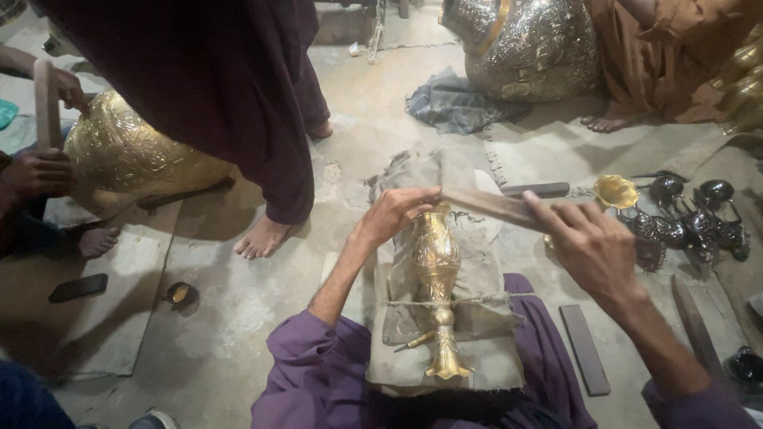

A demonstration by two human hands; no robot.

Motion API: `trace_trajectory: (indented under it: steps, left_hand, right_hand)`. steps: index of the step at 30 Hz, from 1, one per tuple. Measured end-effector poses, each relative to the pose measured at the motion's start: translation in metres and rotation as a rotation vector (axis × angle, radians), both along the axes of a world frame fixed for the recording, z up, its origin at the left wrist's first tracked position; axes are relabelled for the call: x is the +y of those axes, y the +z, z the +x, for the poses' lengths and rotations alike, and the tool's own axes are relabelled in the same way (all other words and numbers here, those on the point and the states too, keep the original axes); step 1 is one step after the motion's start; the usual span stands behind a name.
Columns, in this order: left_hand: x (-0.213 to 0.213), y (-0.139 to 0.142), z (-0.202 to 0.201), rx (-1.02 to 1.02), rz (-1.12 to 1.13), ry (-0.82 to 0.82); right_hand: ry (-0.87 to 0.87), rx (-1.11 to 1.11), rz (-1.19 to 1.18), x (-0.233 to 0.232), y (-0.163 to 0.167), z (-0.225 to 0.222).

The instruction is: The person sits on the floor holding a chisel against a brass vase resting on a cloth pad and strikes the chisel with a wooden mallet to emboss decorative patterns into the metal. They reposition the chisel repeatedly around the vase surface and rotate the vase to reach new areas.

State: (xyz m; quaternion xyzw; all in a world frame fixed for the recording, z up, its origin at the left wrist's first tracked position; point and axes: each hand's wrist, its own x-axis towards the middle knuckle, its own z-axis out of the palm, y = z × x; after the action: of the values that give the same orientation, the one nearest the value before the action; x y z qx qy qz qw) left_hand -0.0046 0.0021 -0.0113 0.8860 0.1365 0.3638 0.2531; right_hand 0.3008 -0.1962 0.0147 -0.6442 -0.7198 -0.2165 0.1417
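My right hand [592, 246] holds a closed grip on a flat wooden stick [497, 206], laid across the mouth of the brass vase [435, 262]. My left hand [393, 213] clamps its fingers over the vase's rim at mid-frame. The vase lies tied with string on a cloth pad [477, 334] over my lap. I judge this a striking or burnishing step; it needs steady bracing. Small metal parts [691, 218] lie right.

a metalworking workshop: engraved brass vases [127, 159], files [584, 348] and people seated on a concrete floor [238, 318].
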Motion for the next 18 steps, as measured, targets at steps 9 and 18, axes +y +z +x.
trace_trajectory:
  steps: [9, 18]
  left_hand:
    - [-0.01, -0.001, 0.0, -0.046, -0.187, 0.109]
    - [-0.015, -0.014, 0.002, -0.168, -0.178, 0.16]
  right_hand:
    - [-0.018, 0.063, -0.008, 0.008, 0.015, -0.006]
    - [0.138, 0.175, 0.088, 0.016, 0.037, -0.016]
